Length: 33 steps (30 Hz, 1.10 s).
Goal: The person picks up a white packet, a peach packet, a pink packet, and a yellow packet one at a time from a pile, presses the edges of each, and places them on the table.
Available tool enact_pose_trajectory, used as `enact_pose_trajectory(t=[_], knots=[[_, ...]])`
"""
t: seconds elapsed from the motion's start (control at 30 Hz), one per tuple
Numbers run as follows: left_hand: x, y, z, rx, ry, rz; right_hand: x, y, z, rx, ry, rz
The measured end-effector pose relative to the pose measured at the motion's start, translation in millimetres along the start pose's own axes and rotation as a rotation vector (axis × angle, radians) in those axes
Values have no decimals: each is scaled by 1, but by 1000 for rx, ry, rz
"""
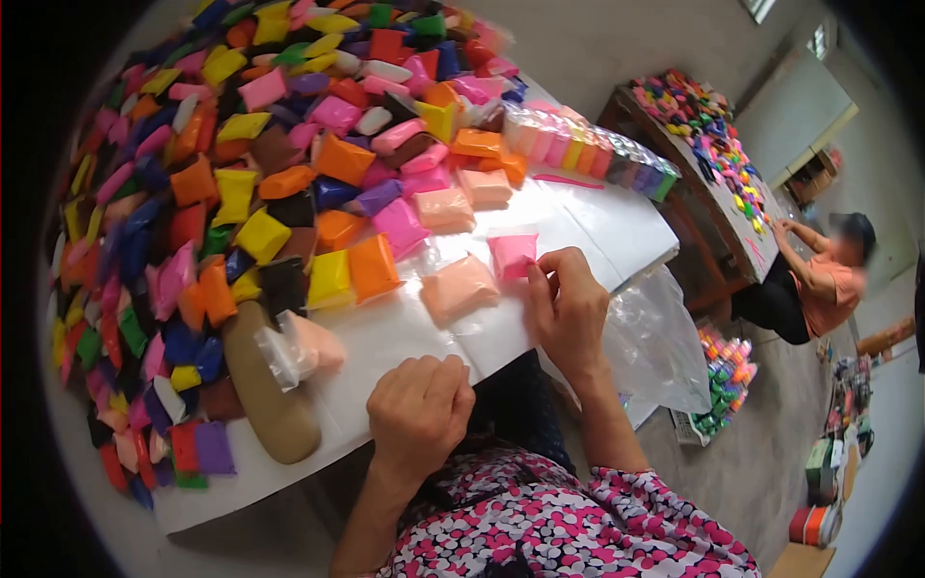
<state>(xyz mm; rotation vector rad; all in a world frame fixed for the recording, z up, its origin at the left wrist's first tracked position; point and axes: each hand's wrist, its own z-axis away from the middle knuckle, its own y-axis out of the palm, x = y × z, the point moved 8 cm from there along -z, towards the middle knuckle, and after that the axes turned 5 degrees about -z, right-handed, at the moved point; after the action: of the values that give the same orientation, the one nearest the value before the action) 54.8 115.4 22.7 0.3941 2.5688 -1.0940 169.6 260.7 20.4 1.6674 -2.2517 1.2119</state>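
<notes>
Thumb and fingertips of my right hand (573, 308) pinch the edge of a small pink clay packet (514, 256) at the front of the white-covered table. My left hand (421, 414) is curled into a fist at the table's near edge; its palm side is hidden, so what it holds, if anything, does not show. Between the hands and the pile lies a peach clay packet (461, 289). Farther left, another peach packet (313, 345) in loose clear wrap sits against a long tan, rounded block (270, 385).
A large heap of coloured clay packets (289, 183) covers the table's left and back. A clear-wrapped row of multicoloured packets (588, 149) lies at the back right. A clear plastic bag (646, 323) hangs at the right edge. Another person (819, 279) sits at a second table (708, 144).
</notes>
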Motion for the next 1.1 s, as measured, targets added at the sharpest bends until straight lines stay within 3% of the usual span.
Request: enact_pose_trajectory(t=[0.27,0.43,0.53,0.67,0.8,0.87,0.93,1.0,1.1], knots=[[-1,-2,1,-14,9,-7,0,17,-6,134,-8,-65],[4,-5,2,-63,-96,-3,-3,16,-9,178,-13,-90],[5,-3,-3,-80,-153,-73,-5,5,-17,251,132,-127],[4,1,-14,-24,-189,-134,24,-8,-57,111,-107,-49],[8,8,-14,36,-206,-80,37,23,-102,82,-322,-67],[10,8,-12,27,-211,-83,32,50,-128,159,-293,-24],[12,7,-12,24,-209,-60,45,69,-146,129,-487,64],[13,6,-12,13,-205,-41,61,97,-154,282,-558,80],[14,6,-11,21,-215,-11,57,143,-160,342,-727,141]])
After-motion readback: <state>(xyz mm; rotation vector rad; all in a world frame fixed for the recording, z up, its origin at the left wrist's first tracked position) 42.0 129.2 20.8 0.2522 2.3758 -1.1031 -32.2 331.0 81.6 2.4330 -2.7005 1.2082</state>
